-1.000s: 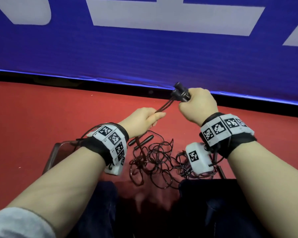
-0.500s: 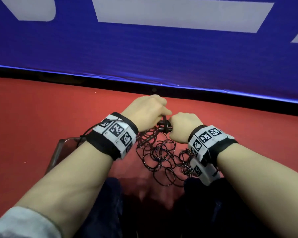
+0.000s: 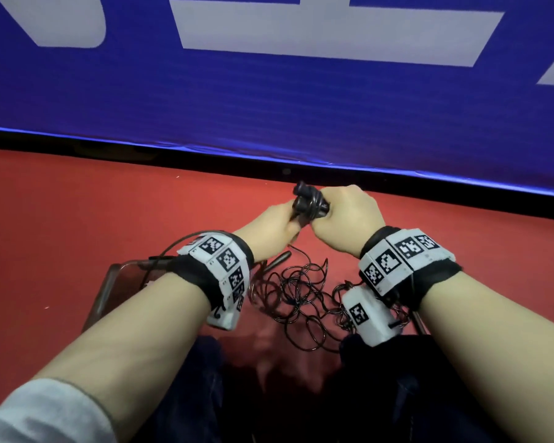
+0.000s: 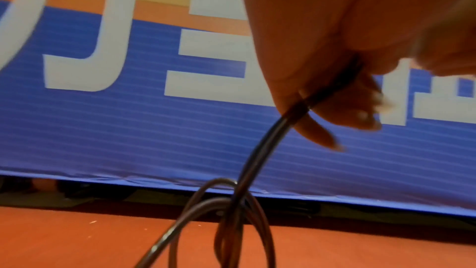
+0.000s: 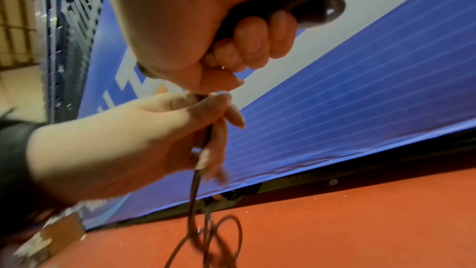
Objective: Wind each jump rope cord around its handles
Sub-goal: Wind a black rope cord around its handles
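While the hands were low over the tangled pile (image 3: 301, 298) half a second ago, they are raised again now, suggesting another turn of cord being laid on. The right hand (image 3: 343, 219) has its fingers (image 5: 255, 38) curled tight round the paired handles (image 3: 307, 203). The left hand (image 3: 269, 228) pinches the cord (image 4: 268, 136) just below them; much slack remains on the red floor (image 3: 93, 219).

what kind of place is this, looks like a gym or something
Probably a sports hall or indoor court. A red sports-type floor runs up to a blue printed barrier banner, with wire mesh fencing beyond it, and tangled jump rope cords lie on the floor.
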Demonstrator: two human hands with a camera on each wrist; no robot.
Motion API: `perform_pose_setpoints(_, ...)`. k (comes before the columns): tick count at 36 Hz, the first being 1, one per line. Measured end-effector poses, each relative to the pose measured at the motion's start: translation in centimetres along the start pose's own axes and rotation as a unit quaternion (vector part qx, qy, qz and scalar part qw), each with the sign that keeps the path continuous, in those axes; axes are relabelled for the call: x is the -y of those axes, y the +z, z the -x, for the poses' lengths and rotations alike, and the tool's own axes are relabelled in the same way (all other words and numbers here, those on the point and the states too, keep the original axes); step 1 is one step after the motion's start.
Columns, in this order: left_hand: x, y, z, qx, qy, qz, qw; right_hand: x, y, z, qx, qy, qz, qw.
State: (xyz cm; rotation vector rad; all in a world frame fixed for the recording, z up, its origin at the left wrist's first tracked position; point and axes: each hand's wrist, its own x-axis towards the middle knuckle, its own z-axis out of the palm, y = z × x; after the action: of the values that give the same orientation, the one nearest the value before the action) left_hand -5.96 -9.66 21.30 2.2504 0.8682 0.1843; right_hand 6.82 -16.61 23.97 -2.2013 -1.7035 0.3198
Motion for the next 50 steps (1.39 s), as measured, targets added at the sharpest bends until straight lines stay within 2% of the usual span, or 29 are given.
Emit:
perform_pose_setpoints(4,-0.9,2.3,0.2,0.079,-0.005,-0.021,0.997,-1.1,-0.7,-1.0,-0.044,0.067,-0.012,0.997)
perform_pose_setpoints(9,-2.2,2.7,0.8,0.139,-0.004,-0.077,0.987,-2.5,-0.3,-1.5,0.013,0.08,0.058,0.995)
perform_pose_setpoints(12,-2.8,1.7,1.2,0.118,0.052,-0.196,0.972,-3.0,0.3,-1.3,0.048,0.06,0.135,0.988)
perform_pose_setpoints(15,-3.0,0.3,1.5,0.072,0.122,-0.247,0.959,-2.6,1.1,-0.7,0.088,0.02,0.182,0.979)
perform_pose_setpoints(21,-1.9,-2.6,1.0,0.005,0.159,-0.214,0.964,-0.9,2.2,0.2,0.151,-0.047,0.234,0.959)
perform_pose_setpoints(25,-0.5,-3.5,0.4,-0.007,0.2,-0.201,0.959,0.3,2.8,0.5,0.184,-0.077,0.247,0.948)
perform_pose_setpoints(27,0.6,-4.0,0.1,-0.017,0.177,-0.152,0.972,0.5,2.7,0.5,0.179,-0.086,0.241,0.95)
perform_pose_setpoints(30,2.1,-4.5,-0.1,-0.032,0.106,-0.01,0.994,0.3,1.9,0.6,0.154,-0.096,0.213,0.96)
perform_pose_setpoints(33,2.8,-4.0,-0.1,-0.034,0.05,0.065,0.996,0.1,1.6,0.9,0.131,-0.105,0.172,0.971)
perform_pose_setpoints(36,3.0,-2.7,-0.4,-0.062,0.02,0.125,0.99,0.0,1.6,0.7,0.102,-0.078,0.112,0.985)
perform_pose_setpoints(39,3.0,-1.6,-0.8,-0.091,0.011,0.133,0.987,-0.1,1.5,0.2,0.059,-0.033,0.059,0.996)
perform_pose_setpoints(45,0.8,0.4,-0.7,-0.096,0.032,0.114,0.988,-0.5,0.5,-1.2,-0.026,0.06,0.034,0.997)
perform_pose_setpoints(47,0.2,1.0,-0.5,-0.076,0.019,0.091,0.993,-1.2,0.1,-1.6,-0.035,0.086,0.04,0.995)
perform_pose_setpoints(50,-1.0,0.8,-0.1,-0.051,0.009,0.002,0.999,-2.5,0.2,-1.8,-0.013,0.111,0.082,0.99)
